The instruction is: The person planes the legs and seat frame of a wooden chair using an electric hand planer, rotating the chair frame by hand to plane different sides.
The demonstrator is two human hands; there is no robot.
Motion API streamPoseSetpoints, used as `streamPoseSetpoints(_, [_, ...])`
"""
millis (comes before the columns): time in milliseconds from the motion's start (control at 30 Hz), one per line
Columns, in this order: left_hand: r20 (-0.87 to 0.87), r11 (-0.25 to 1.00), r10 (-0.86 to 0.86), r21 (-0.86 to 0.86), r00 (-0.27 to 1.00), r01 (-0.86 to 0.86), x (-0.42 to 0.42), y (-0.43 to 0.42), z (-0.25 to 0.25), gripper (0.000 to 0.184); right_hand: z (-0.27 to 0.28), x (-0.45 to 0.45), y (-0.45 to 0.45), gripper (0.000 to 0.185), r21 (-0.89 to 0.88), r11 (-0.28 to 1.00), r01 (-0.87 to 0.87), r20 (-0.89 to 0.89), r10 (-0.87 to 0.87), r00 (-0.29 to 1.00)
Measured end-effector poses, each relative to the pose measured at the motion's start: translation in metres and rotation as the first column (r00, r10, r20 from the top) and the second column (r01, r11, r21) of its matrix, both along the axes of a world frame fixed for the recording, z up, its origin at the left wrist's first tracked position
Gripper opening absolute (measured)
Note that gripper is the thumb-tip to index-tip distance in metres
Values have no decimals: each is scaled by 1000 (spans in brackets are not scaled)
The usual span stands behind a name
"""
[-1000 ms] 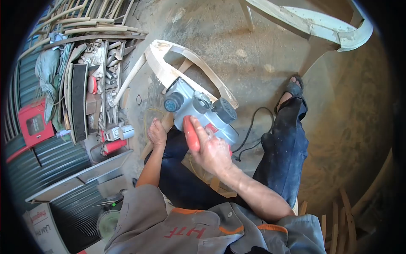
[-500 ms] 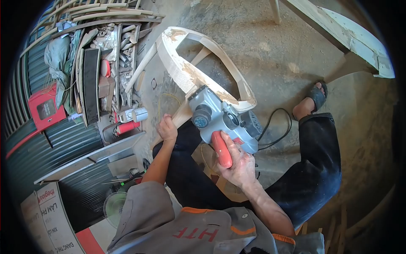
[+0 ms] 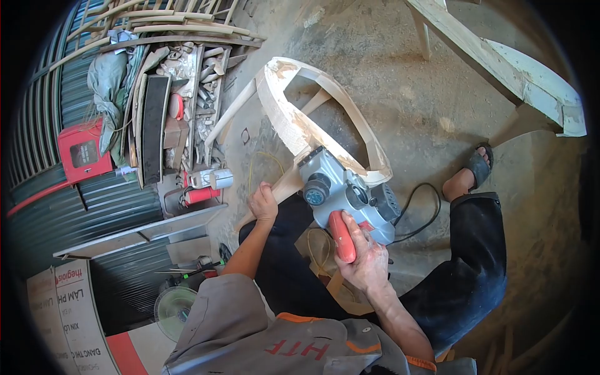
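Note:
A curved pale wooden frame with legs (image 3: 281,119) leans across the floor in front of me, brown patches along its upper face. My left hand (image 3: 262,201) is closed around one of its legs, close to my knee. In my right hand (image 3: 365,262) is the red handle of a grey-blue power tool that looks like an electric planer (image 3: 340,197). The tool's nose lies against the near edge of the frame, and its underside is hidden. A black cord (image 3: 415,219) runs from its right side.
Wood offcuts (image 3: 209,81) and long curved strips (image 3: 187,28) are piled at upper left, by a red box (image 3: 85,150). A fan (image 3: 176,311) stands lower left. Another wooden piece (image 3: 531,87) spans the upper right. My sandalled foot (image 3: 476,167) rests on the floor.
The whole scene sits lower and farther right in the picture, as the camera has turned. Both hands keep their holds, and the tool stays at about the same spot on the frame.

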State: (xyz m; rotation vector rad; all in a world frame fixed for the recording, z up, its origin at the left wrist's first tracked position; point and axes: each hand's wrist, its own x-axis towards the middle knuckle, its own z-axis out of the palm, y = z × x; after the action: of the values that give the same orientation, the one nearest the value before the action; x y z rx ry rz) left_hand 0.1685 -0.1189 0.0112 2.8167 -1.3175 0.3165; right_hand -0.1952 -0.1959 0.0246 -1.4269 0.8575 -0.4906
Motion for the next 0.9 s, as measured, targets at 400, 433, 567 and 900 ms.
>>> streamPoseSetpoints(400, [-35,997,72,-29,997,-73,-10,-9,2,47,27,-4,-18,74,-291,950,109,5,-112,994])
streamPoseSetpoints(433, [-77,997,77,5,994,-77,-14,-13,8,48,36,-3,-20,73,-260,960,108,-29,-119,992])
streamPoseSetpoints(567, [-287,987,126,134,949,-91,-16,-23,23,54,60,12,-17,67,-203,963,179,-90,-200,976])
streamPoseSetpoints(900, [-494,948,-158,166,855,271,-11,-52,8,34,92,91,-51,59,-240,935,262,-198,-311,930])
